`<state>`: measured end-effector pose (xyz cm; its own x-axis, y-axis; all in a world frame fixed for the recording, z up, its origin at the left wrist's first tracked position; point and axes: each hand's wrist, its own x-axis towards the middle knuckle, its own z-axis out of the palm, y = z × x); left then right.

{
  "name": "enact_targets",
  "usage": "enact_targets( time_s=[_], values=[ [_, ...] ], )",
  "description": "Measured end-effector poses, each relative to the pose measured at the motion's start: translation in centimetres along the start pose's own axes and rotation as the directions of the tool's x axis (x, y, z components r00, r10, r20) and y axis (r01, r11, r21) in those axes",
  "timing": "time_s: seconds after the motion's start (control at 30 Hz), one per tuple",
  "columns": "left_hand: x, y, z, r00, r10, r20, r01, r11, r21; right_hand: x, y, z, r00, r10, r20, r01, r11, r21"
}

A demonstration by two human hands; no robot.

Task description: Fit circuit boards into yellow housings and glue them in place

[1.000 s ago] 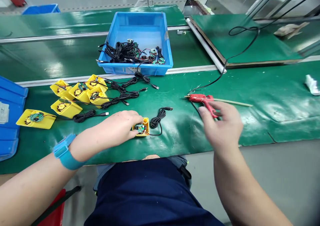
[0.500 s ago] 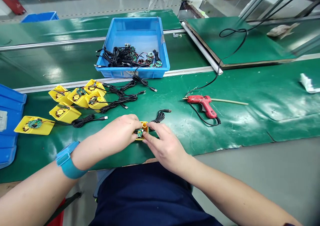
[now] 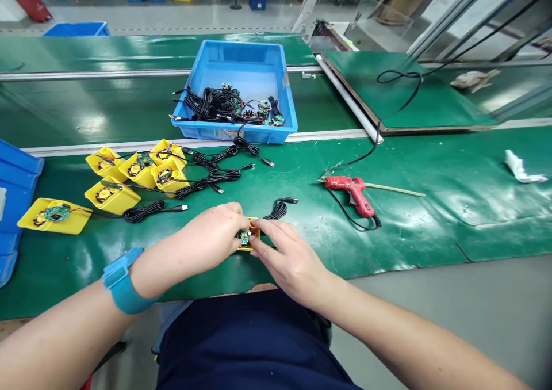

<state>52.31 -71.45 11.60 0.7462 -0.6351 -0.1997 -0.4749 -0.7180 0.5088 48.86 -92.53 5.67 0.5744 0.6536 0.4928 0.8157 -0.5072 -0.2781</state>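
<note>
Near the bench's front edge sits a small yellow housing, with a green circuit board inside it. My left hand grips the housing from the left, fingers closed round its side. From the right, my right hand closes its fingers on the housing's rim and the board's edge; the fingertips partly hide both. A coiled black USB cable lies just beyond my right fingers. To the right, a red hot glue gun lies on its side with a glue stick in its back, touched by neither hand.
Several yellow housings with boards and bundled cables stand at the left. A blue bin of cabled circuit boards is behind them. Another blue bin is at the left edge. The glue gun's cord runs up right. A person stands beyond.
My right hand has let go of the glue gun, leaving it on the bench, and has moved left to the yellow housing. My left hand has stayed on the housing.
</note>
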Motion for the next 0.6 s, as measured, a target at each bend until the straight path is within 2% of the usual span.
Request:
enact_targets(
  time_s=[0.1, 0.2, 0.27, 0.33, 0.43, 0.53, 0.6],
  values=[
    [0.1, 0.1, 0.0, 1.000, -0.007, 0.020, 0.007, 1.000, 0.013, 0.4, -0.2, -0.5, 0.997, 0.060, 0.049, -0.063, 0.996, 0.070],
    [0.2, 0.2, -0.1, 0.999, -0.010, 0.043, 0.008, 0.999, 0.040, 0.9, -0.3, -1.6, 0.980, 0.161, 0.118, -0.185, 0.954, 0.235],
    [0.3, 0.3, -0.2, 0.999, 0.010, 0.038, -0.012, 0.998, 0.055, 1.1, -0.4, -2.4, 0.972, 0.208, 0.109, -0.232, 0.922, 0.309],
    [0.3, 0.3, -0.3, 0.999, 0.030, 0.027, -0.032, 0.997, 0.067, 1.4, -0.5, -3.1, 0.968, 0.226, 0.105, -0.248, 0.920, 0.305],
    [0.4, 0.6, -0.5, 0.999, 0.024, 0.021, -0.026, 0.996, 0.080, 1.7, -0.6, -3.4, 0.962, 0.201, 0.185, -0.244, 0.937, 0.249],
    [0.6, 1.3, -0.8, 0.999, 0.003, 0.034, -0.006, 0.998, 0.069, 1.8, -0.5, -2.9, 0.944, 0.176, 0.278, -0.245, 0.941, 0.235],
    [0.7, 1.6, -0.9, 0.999, -0.012, 0.050, 0.009, 0.998, 0.055, 1.7, -0.3, -2.2, 0.939, 0.192, 0.285, -0.267, 0.930, 0.254]
  ],
)
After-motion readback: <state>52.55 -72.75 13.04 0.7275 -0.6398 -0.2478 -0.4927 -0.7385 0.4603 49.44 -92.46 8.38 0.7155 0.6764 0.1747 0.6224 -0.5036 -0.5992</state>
